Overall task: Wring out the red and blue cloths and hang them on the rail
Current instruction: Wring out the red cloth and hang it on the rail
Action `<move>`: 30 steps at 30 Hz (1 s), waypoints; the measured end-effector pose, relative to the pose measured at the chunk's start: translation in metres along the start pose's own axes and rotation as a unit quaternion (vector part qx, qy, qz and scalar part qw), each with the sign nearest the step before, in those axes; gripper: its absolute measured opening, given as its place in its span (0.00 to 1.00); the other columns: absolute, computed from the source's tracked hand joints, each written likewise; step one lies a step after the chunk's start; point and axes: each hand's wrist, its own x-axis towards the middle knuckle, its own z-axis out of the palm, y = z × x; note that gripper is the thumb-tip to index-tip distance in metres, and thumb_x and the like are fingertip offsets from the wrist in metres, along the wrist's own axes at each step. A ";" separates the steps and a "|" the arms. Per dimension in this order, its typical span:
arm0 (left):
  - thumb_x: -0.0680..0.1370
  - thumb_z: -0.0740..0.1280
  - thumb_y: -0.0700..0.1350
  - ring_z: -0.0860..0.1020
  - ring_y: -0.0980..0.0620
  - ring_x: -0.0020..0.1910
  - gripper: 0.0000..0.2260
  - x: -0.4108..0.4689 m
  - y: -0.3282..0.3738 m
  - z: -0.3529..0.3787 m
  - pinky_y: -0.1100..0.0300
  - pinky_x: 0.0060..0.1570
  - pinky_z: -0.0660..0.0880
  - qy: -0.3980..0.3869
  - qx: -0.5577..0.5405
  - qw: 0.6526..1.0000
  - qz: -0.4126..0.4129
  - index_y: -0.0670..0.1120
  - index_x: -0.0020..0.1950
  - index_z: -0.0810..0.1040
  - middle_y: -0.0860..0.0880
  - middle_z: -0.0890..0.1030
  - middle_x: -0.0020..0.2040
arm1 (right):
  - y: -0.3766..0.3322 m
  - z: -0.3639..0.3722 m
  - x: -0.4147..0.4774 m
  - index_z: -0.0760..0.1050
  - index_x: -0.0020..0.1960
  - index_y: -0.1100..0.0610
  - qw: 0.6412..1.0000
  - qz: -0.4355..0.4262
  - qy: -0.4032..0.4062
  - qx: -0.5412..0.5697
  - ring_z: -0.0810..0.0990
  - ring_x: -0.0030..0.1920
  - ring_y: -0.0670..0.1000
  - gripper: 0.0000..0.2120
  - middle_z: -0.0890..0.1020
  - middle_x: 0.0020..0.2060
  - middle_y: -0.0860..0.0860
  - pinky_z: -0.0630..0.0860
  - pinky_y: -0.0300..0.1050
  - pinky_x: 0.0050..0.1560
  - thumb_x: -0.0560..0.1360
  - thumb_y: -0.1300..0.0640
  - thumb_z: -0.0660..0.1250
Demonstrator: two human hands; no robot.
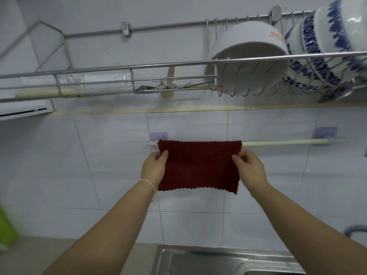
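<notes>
- White tiled wall (198,225) behind; steel sink (198,261) at bottom edge.
- Wire dish rack (119,68) mounted high, holding a white bowl (248,54) and blue-patterned bowls (325,42).
- Red cloth (198,165) draped flat over the white rail (288,143), at its left end.
- Left hand (154,167): grip pinching the cloth's left edge; string bracelet (149,183) on wrist.
- Right hand (250,167): grip pinching the right edge.
- Blue cloth not in view.

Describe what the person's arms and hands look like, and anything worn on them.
Both forearms are bare, with no sleeves in view. The left hand has a thin pale string bracelet at the wrist. The right hand and its wrist carry nothing: no gloves, rings or watch show on either.
</notes>
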 end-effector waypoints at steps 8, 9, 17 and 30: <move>0.75 0.70 0.53 0.81 0.47 0.45 0.11 0.016 0.017 -0.015 0.54 0.52 0.78 0.133 -0.039 0.990 0.036 0.46 0.47 0.84 0.46 0.84 0.45 | -0.019 -0.015 0.018 0.76 0.46 0.57 0.999 -0.005 0.031 0.037 0.77 0.36 0.47 0.04 0.78 0.34 0.49 0.73 0.40 0.40 0.74 0.58 0.71; 0.75 0.71 0.52 0.81 0.47 0.43 0.11 0.018 0.016 -0.016 0.55 0.50 0.78 0.122 -0.054 0.991 0.024 0.46 0.47 0.83 0.46 0.84 0.44 | -0.019 -0.014 0.018 0.77 0.46 0.57 0.999 -0.013 0.033 0.031 0.77 0.36 0.47 0.04 0.79 0.34 0.49 0.73 0.39 0.39 0.74 0.57 0.71; 0.78 0.66 0.51 0.82 0.46 0.50 0.11 0.021 0.006 -0.012 0.54 0.53 0.76 0.209 -0.070 0.975 0.034 0.44 0.50 0.80 0.45 0.84 0.48 | -0.013 -0.015 0.020 0.78 0.42 0.55 0.999 -0.004 0.033 0.022 0.79 0.36 0.50 0.04 0.82 0.36 0.51 0.77 0.45 0.42 0.74 0.55 0.71; 0.76 0.69 0.53 0.81 0.46 0.50 0.09 0.018 -0.001 -0.006 0.56 0.52 0.76 0.136 -0.065 0.988 0.030 0.49 0.47 0.81 0.47 0.83 0.47 | -0.014 -0.010 0.019 0.77 0.43 0.55 0.998 0.018 0.066 0.003 0.79 0.37 0.50 0.03 0.81 0.36 0.49 0.73 0.40 0.36 0.74 0.59 0.70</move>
